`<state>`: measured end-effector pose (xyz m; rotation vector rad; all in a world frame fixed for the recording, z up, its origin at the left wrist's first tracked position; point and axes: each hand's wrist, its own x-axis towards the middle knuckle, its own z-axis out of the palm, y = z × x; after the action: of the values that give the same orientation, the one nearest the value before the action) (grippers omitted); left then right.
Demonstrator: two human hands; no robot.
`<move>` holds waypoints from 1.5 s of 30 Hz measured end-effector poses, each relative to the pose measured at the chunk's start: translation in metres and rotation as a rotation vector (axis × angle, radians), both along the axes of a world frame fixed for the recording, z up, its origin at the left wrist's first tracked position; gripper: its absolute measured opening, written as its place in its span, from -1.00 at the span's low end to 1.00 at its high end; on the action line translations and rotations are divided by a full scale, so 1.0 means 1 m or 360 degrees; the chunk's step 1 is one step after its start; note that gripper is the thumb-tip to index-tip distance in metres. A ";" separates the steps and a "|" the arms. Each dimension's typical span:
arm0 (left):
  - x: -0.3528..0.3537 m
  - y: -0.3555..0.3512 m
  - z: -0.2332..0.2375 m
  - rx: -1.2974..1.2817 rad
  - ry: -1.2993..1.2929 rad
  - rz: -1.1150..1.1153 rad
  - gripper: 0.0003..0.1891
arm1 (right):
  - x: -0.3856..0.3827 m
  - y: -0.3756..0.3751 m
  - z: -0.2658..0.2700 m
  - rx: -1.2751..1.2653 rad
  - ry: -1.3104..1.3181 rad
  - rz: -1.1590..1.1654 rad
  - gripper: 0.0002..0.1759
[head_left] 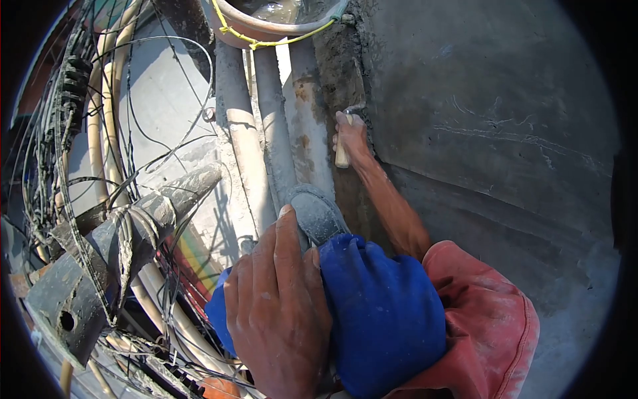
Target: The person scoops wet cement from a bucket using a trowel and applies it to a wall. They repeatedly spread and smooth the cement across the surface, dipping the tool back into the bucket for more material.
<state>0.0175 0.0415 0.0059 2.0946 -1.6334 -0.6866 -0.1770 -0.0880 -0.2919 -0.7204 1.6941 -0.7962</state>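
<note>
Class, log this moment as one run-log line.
right hand: gripping pale-handled tool beside grey wall | left hand: fingers extended, on blue trousers | nearby: bucket, pipes, tangled cables

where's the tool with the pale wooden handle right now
In the head view, the tool with the pale wooden handle is in the person's right hand, above centre, just right of the rust-stained pale pipe.

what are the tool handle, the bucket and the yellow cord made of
The tool handle looks like smooth, pale wood, though its even cream colour could be plastic. The bucket seems to be dull plastic, judging by its thick, rounded rim. The yellow cord is probably synthetic twine: thin, bright and knotted.
</note>
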 end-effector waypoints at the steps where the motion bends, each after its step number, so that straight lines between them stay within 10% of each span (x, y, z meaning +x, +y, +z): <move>1: 0.004 0.001 -0.008 -0.0028 0.0039 0.0013 -0.66 | 0.003 0.005 0.006 -0.0011 0.0086 -0.0002 -0.69; 45: 0.007 0.005 0.002 0.0077 0.0021 0.0083 -0.67 | 0.003 -0.028 0.020 0.0046 -0.0198 0.0039 -0.73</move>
<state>0.0240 0.0465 0.0079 2.1538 -1.5641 -0.7284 -0.1744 -0.1160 -0.2719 -0.6573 1.5792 -0.7822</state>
